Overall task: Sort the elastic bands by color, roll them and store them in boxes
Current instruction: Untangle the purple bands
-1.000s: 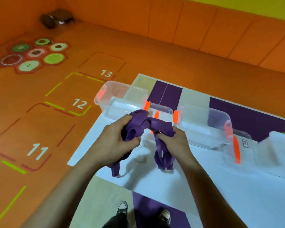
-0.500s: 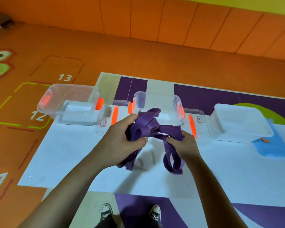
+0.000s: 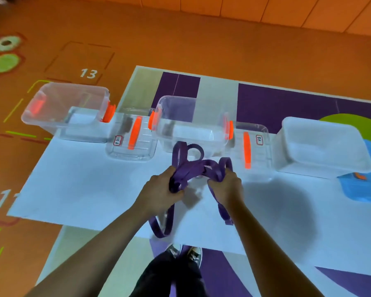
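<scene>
Purple elastic bands (image 3: pixel 193 168) are bunching between our hands just in front of the middle clear box (image 3: pixel 201 133), above the white table (image 3: pixel 84 185). We are gripping one end with our left hand (image 3: pixel 159 189), fingers curled round it, and clutching the other with our right hand (image 3: pixel 227 187), loops dangling below.

bright, even | soft shadows on sheet (image 3: pixel 94 189) | motion blur | edges bowed

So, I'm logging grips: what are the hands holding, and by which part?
The purple elastic bands: left hand grips the bunch's left side, right hand its right side.
</scene>
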Demonstrator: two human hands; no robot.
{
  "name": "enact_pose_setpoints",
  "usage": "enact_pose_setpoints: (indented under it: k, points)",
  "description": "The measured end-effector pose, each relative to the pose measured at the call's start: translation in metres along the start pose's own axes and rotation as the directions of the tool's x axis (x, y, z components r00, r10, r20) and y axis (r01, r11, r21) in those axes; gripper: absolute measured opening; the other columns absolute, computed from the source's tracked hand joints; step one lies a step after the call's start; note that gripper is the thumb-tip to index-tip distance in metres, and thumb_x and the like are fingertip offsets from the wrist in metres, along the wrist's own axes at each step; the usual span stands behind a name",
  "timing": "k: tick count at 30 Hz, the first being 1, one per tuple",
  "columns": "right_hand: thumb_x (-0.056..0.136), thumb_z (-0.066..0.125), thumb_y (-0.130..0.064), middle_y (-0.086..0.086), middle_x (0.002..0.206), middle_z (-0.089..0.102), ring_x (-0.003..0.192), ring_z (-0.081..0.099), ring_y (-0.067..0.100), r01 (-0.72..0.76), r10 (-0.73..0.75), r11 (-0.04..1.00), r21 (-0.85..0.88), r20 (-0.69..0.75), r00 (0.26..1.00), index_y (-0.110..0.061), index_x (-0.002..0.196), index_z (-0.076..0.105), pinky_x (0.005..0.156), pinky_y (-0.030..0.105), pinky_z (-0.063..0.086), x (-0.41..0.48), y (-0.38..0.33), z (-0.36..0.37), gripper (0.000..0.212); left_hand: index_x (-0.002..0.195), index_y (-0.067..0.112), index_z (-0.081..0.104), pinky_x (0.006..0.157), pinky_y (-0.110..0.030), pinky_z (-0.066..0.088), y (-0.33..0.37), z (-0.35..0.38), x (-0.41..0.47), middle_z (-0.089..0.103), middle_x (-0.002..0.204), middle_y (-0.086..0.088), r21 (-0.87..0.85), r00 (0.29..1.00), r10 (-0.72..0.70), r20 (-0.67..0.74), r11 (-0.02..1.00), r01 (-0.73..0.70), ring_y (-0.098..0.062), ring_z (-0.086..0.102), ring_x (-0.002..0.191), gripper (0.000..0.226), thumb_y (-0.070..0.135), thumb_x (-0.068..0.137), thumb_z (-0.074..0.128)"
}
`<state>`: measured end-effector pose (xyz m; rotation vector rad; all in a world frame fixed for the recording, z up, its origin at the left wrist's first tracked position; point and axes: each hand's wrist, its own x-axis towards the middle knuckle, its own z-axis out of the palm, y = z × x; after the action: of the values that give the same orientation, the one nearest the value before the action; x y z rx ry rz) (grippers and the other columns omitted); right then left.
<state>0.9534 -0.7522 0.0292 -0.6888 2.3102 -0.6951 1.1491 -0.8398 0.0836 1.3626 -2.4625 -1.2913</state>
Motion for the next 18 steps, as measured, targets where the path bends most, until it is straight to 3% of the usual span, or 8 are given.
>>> enact_pose_setpoints:
  k: [3,6,9,11,15,18]
  points:
    - [0.087,0.072,-0.023,0.01,0.106,0.072,0.098,0.068,0.036,-0.014,0.008,0.981,-0.192,-0.031,0.999,-0.012,0.125,0.055,0.076,0.034,0.046,0.007,0.004,0.017,0.044,0.093,0.025,0.046,0.057,-0.031,0.041,-0.016,0.026,0.02,0.061,0.07,0.006,0.104,0.998,-0.046,0.042,0.994,0.041,-0.02,0.059,0.067,0.028,0.036,0.083,0.07]
    - [0.084,0.075,-0.028,0.009,0.122,0.068,0.108,0.066,0.032,-0.015,0.01,0.958,-0.286,-0.016,1.0,-0.012,0.14,0.046,0.087,0.038,0.052,0.012,0.015,0.037,0.065,0.094,0.021,0.043,0.063,-0.033,0.043,-0.029,0.05,0.038,0.066,0.083,-0.001,0.252,0.994,-0.084,0.067,0.966,0.065,-0.028,0.061,0.076,0.031,0.039,0.084,0.067]
    - [0.078,0.081,-0.04,0.01,0.148,0.048,0.132,0.051,0.034,0.044,-0.003,0.943,-0.33,0.126,0.992,-0.014,0.149,0.035,0.105,0.046,0.047,0.013,0.029,0.05,0.088,0.107,0.018,0.046,0.079,-0.036,0.042,-0.044,0.073,0.045,0.066,0.099,-0.005,0.451,0.989,-0.108,0.099,0.891,0.052,-0.032,0.063,0.094,0.036,0.045,0.086,0.06]
    - [0.078,0.082,-0.042,0.009,0.159,0.033,0.145,0.038,0.033,0.09,-0.028,0.936,-0.341,0.183,0.983,-0.017,0.158,0.021,0.113,0.047,0.039,0.01,0.035,0.052,0.104,0.124,0.017,0.049,0.096,-0.04,0.042,-0.057,0.083,0.046,0.062,0.116,-0.006,0.592,0.988,-0.123,0.089,0.804,0.047,-0.032,0.059,0.111,0.053,0.052,0.084,0.058]
    - [0.08,0.08,-0.042,0.006,0.162,0.031,0.147,0.034,0.032,0.132,-0.063,0.93,-0.343,0.206,0.977,-0.02,0.159,0.021,0.115,0.049,0.037,0.004,0.042,0.049,0.101,0.147,0.018,0.035,0.111,-0.047,0.034,-0.079,0.087,0.05,0.045,0.143,-0.008,0.65,0.986,-0.146,0.084,0.758,0.057,-0.033,0.043,0.135,0.093,0.068,0.075,0.065]
    - [0.086,0.073,-0.04,0.006,0.159,0.037,0.145,0.038,0.031,0.126,-0.081,0.942,-0.311,0.152,0.985,-0.021,0.158,0.027,0.115,0.046,0.038,-0.002,0.045,0.044,0.088,0.145,0.02,0.035,0.109,-0.047,0.037,-0.076,0.083,0.051,0.046,0.143,-0.006,0.631,0.99,-0.098,0.101,0.775,0.012,-0.032,0.044,0.133,0.096,0.071,0.07,0.068]
